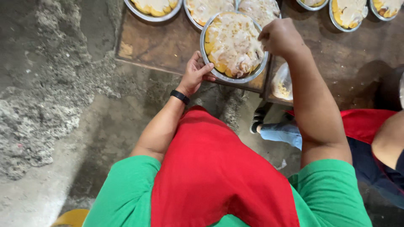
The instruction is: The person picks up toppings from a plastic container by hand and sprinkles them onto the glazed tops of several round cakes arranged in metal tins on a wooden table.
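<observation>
Head view, looking straight down. The left hand [195, 75] grips the near-left rim of a round metal pan [234, 46], thumb on top of the rim, fingers curled under: its grip is clamped on the pan's edge at about 8 o'clock on the pan. The right hand [280, 37] sits at the pan's right rim, about 3 o'clock, fingers bunched together over the food; whether that grip pinches the rim or something small, I cannot tell.

The pan holds yellow pieces under a pale, creamy topping. It lies at roughly 12 o'clock from the person's body, on the near edge of a worn brown wooden table [160, 44], partly overhanging the table's front edge.

More filled pans of the same kind line the far side: one at 11 o'clock [153, 8], two just behind the held pan and touching or overlapped by it [202, 10], others toward 1 o'clock [348, 13].

A black wristband [180, 96] circles the left wrist. A red apron [214, 172] lies over a green shirt [122, 193].

Below the right forearm, a clear plastic bag [281, 84] hangs at the table's edge. At 3 o'clock, another person's bare arm [389, 141] and red cloth. Rough grey concrete floor [46, 105] at 9 o'clock.
</observation>
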